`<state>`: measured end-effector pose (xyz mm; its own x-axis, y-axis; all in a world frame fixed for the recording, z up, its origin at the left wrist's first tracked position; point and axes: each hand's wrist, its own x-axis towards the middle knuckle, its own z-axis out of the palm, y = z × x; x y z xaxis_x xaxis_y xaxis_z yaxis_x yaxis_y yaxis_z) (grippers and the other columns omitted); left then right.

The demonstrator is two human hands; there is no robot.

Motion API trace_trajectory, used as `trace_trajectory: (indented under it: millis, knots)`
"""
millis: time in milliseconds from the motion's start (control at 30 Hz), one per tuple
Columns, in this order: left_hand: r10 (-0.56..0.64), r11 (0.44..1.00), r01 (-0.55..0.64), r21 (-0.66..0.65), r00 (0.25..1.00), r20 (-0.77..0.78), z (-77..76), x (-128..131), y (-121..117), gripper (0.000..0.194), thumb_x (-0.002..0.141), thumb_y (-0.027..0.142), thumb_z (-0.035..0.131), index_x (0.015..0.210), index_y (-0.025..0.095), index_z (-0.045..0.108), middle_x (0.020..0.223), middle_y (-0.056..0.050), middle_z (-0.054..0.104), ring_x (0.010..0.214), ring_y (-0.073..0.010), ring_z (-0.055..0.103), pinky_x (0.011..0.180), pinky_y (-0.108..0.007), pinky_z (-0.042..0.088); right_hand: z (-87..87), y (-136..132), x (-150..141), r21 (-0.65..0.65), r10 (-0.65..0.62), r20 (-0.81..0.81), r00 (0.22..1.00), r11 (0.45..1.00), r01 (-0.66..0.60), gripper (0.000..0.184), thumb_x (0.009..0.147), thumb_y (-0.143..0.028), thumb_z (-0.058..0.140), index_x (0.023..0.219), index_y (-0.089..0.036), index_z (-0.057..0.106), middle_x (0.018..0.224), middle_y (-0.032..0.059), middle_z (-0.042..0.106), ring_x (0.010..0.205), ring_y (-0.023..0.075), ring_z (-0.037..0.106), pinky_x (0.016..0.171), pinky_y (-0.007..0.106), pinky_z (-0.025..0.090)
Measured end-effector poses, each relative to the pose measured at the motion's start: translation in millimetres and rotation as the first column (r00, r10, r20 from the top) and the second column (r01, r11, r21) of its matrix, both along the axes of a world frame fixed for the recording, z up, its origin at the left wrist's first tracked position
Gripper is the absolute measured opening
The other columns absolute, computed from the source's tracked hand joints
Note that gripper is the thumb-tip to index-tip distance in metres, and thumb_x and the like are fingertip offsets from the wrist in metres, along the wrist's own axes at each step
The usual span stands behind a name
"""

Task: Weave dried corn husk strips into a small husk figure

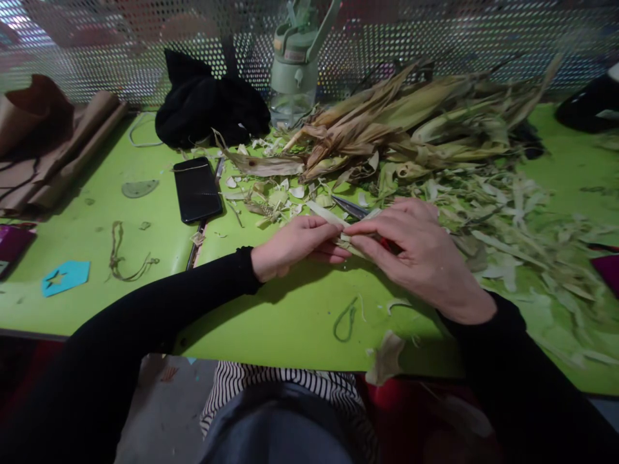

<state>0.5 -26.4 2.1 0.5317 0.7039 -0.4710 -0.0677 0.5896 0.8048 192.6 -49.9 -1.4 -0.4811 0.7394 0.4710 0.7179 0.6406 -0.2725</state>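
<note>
Both hands meet over the green table (290, 316), pinching pale corn husk strips (325, 212) between them. My left hand (300, 245) has its thumb on top of the husk and its fingers curled below. From the right, my right hand (411, 248) grips the same strips between thumb and forefinger. Just beyond the fingers lie scissors (349, 206); their blades show, while the handles are mostly hidden under my right hand. Small husk scraps (278, 196) surround the blades. Closer to me, a loop of green string (345, 322) rests on the table.
A heap of dried corn husks (387, 122) fills the back, with shredded strips (527, 225) at right. A green bottle (293, 71) and black cloth (213, 106) stand behind a phone (197, 190). Brown paper (62, 148), twine (118, 254) and a blue tag (66, 277) lie left.
</note>
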Motion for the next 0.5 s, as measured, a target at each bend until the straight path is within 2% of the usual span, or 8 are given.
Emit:
trace_trajectory:
  millis: [100,233,367,500]
  knots:
    - [-0.002,1.0,0.002,0.008,1.0,-0.005,0.3,0,-1,0.023,0.098,0.018,0.052,0.08,0.011,0.064,0.067,-0.004,0.07,0.066,-0.0092,0.067,0.083,-0.028,0.056,1.8,2,3,-0.029,0.048,-0.001,0.999,0.998,-0.048,0.013,0.095,-0.04,0.059,0.096,-0.032,0.069,0.083,0.0032,0.073,0.082,0.0273,0.06,0.083,0.049,0.043]
    - [-0.002,0.999,0.002,0.044,1.0,0.01,0.5,1,-1,0.023,0.095,0.012,0.051,0.075,0.011,0.061,0.073,-0.004,0.071,0.071,-0.0091,0.069,0.089,-0.03,0.055,2.3,1,4,-0.029,0.007,0.003,1.0,1.0,-0.007,0.014,0.096,-0.037,0.057,0.091,-0.029,0.066,0.078,0.0047,0.069,0.082,0.0279,0.059,0.077,0.045,0.044]
    - [-0.058,0.989,0.048,0.142,0.996,0.068,-5.6,-1,2,0.011,0.088,0.003,0.056,0.087,0.009,0.066,0.082,-0.003,0.071,0.074,-0.0074,0.067,0.093,-0.029,0.053,2.9,0,4,0.016,-0.032,0.066,0.997,0.999,0.031,0.014,0.096,-0.034,0.056,0.086,-0.027,0.063,0.075,0.0057,0.067,0.083,0.0297,0.058,0.077,0.046,0.042]
    - [-0.124,0.964,0.093,0.247,0.986,0.111,-15.9,-3,5,0.006,0.087,0.008,0.063,0.091,0.008,0.067,0.084,-0.004,0.07,0.079,-0.0089,0.066,0.09,-0.029,0.053,6.5,-2,4,0.003,-0.046,0.137,0.989,0.999,0.046,0.014,0.094,-0.03,0.055,0.085,-0.025,0.064,0.078,0.0068,0.068,0.086,0.0303,0.059,0.08,0.047,0.04]
